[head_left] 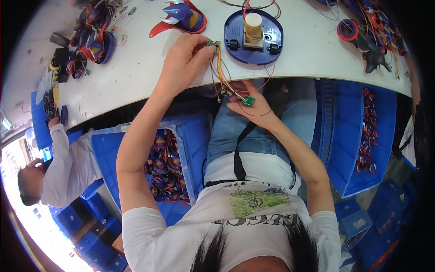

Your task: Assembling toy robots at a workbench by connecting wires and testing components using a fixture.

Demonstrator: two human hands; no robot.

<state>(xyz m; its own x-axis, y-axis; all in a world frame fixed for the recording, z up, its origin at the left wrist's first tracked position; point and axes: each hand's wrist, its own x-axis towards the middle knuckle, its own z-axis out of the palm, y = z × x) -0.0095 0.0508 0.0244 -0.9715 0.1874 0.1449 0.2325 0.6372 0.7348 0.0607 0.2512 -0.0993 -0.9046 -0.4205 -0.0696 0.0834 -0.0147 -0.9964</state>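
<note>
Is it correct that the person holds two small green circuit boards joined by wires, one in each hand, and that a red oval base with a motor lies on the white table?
Not quite. In the head view, the oval base on the white table is blue, not red. The rest holds: the left hand and right hand each hold a small green circuit board joined by wires.

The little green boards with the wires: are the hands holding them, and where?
Yes. The left hand pinches one small green board by its edge; the right hand holds the other green board at the wires' far end.

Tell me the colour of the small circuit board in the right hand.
Green; the small circuit board shows best in the head view.
</note>
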